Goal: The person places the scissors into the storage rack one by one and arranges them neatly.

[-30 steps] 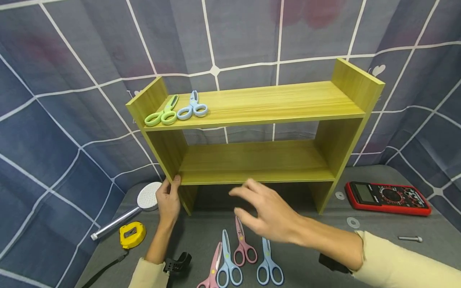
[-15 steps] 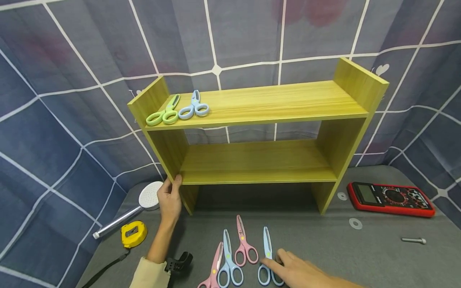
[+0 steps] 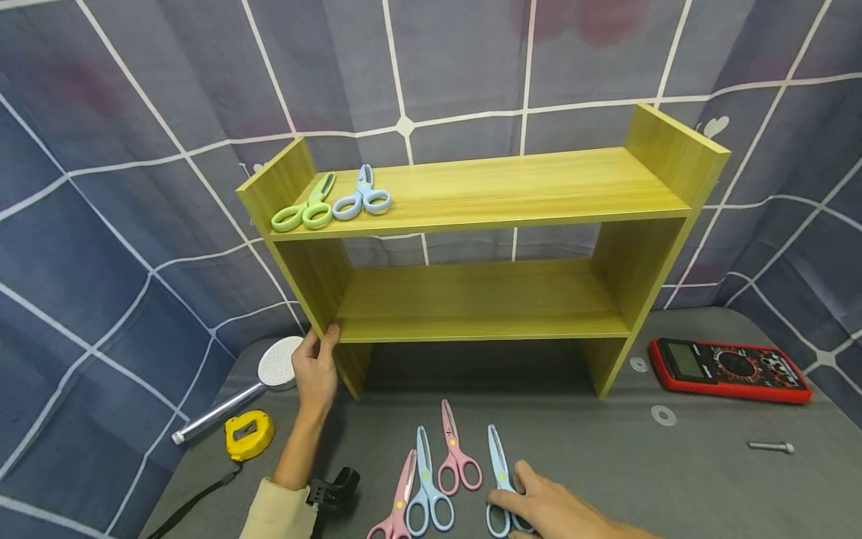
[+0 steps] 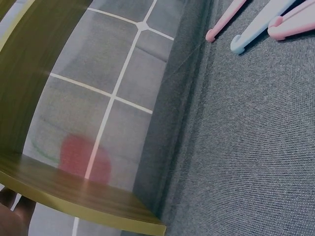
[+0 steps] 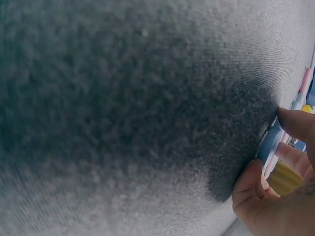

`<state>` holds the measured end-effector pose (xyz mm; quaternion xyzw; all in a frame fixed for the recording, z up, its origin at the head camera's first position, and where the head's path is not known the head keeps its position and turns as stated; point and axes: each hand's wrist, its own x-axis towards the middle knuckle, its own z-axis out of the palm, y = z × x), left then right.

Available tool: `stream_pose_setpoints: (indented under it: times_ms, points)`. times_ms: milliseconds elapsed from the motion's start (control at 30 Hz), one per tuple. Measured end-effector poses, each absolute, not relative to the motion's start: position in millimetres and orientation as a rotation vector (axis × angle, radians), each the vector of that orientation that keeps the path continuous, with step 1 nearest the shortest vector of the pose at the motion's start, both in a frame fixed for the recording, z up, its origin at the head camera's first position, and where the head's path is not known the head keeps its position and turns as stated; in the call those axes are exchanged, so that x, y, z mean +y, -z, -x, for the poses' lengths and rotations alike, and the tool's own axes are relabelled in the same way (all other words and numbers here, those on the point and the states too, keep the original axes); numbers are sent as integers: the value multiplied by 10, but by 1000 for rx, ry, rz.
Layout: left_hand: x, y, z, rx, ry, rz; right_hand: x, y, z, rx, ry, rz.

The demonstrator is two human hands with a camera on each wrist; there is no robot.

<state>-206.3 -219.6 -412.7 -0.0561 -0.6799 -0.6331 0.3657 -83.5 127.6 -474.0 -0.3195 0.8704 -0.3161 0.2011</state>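
Observation:
My left hand (image 3: 315, 373) grips the left side panel of a yellow-green wooden shelf (image 3: 485, 329), at the height of its middle board. My right hand (image 3: 554, 503) pinches the handles of blue scissors (image 3: 500, 466) lying on the grey table; in the right wrist view the thumb and fingers (image 5: 248, 179) close round the blue handle (image 5: 268, 143). To the left lie another pair of blue scissors (image 3: 424, 468) and two pink ones, the upper pink scissors (image 3: 453, 442) and the lower pink scissors (image 3: 402, 490). Green scissors (image 3: 315, 203) and light blue scissors (image 3: 364, 195) rest on the top board.
At left are a shower head (image 3: 277, 364) and a yellow tape measure (image 3: 248, 436). To the right lie a red multimeter (image 3: 730, 370), washers, one of them a larger washer (image 3: 663, 415), and a bolt (image 3: 771, 447). A checked curtain (image 3: 465, 75) hangs behind the shelf.
From in front of the shelf, my right hand has come down toward the near edge and taken hold of the right-hand blue scissors, which have turned slightly. My left hand stays on the shelf.

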Motion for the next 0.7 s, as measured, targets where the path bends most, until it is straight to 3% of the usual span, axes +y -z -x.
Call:
stream_pose_setpoints:
  times_ms: [100,500,700]
  points:
    - [-2207,4111,2061,-1753,1623,137,1311,4745,852,2489,815,1169]
    - [-2211,4144,2059,-1760,1625,119,1361,4754,840,2355,935,1087]
    - [-2209,4132,2062,-1760,1630,127,1393,4742,822,2382,947,1169]
